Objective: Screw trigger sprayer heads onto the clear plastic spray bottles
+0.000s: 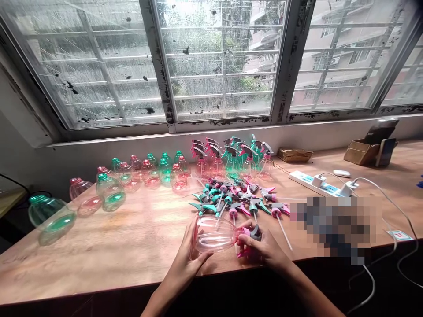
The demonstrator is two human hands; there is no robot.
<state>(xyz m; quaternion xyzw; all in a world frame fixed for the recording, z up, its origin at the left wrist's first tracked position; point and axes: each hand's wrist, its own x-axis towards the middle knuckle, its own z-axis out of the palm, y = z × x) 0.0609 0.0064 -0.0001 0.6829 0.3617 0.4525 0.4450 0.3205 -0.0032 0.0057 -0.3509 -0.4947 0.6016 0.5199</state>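
My left hand (191, 252) wraps round the base of a clear pink bottle (214, 234), held on its side just above the near edge of the wooden table (139, 237). My right hand (262, 247) is closed on a pink and grey spray trigger head (248, 234) set at the bottle's neck. Just behind lies a loose pile of pink and teal trigger heads (236, 199) with thin white dip tubes.
Empty pink and green bottles (145, 174) stand along the back left, two more near the left edge (53, 215). Finished spray bottles (231, 158) cluster at the back centre. A white power strip (319, 182) with cables, a cardboard box (360, 152) and a phone sit right.
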